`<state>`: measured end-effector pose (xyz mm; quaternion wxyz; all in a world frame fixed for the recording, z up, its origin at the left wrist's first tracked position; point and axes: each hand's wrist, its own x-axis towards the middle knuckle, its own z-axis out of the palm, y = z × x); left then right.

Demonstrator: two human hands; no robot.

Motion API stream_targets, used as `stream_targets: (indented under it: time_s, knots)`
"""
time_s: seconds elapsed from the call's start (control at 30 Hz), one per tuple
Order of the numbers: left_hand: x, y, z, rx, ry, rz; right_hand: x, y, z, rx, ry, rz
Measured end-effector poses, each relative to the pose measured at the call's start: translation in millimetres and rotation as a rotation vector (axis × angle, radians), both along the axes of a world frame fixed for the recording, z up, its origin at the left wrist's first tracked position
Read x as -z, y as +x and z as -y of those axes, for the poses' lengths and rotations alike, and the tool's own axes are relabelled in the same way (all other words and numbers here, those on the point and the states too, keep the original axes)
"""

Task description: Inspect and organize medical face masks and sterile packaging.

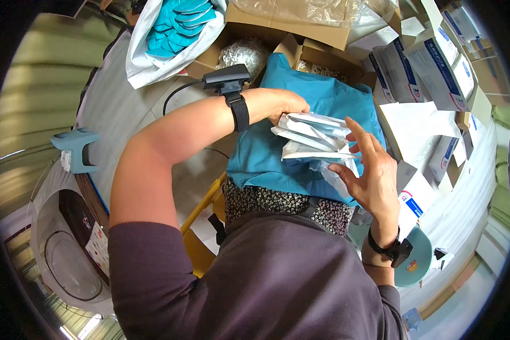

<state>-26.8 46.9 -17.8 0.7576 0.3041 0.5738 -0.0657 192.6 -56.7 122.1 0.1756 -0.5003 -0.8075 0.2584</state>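
A stack of several flat white packets (314, 141), some showing pale blue, sits over a teal cloth (255, 153) spread across my lap. My left hand (290, 105) is closed at the far left end of the stack, its fingertips partly hidden by the packets. At the right end, my right hand (373, 170) is cupped with thumb and fingers spread apart, the fingertips close to or touching the packet edges. A piece of clear plastic film (331, 178) hangs below the stack, near my right thumb.
A white bag (139, 59) full of teal oval pieces (178, 25) stands at the far left. Beyond the cloth are open cardboard boxes (292, 25). White-and-blue cartons (430, 73) crowd the right, above a teal round stool (415, 258). A yellow chair (201, 218) shows beneath me.
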Motion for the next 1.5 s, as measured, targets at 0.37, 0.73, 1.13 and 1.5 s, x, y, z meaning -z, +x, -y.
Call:
stream_targets:
  time_s: [0.37,0.73,1.13,1.5]
  knots:
    - [-34.9,-1.2,0.0,0.091,-0.091,0.222,29.0,-4.3,4.5,0.059,0.307,0.262]
    - [-9.6,-15.4,-5.4,0.171,1.055,-0.160,43.4,55.4,10.6,0.282,0.190,-0.373]
    - [10.3,8.8,22.2,-0.277,0.499,0.733,72.3,119.7,31.2,0.392,0.167,-0.608]
    - [20.7,8.6,28.7,-0.328,0.363,0.992,87.7,154.3,44.1,0.504,0.178,-0.683]
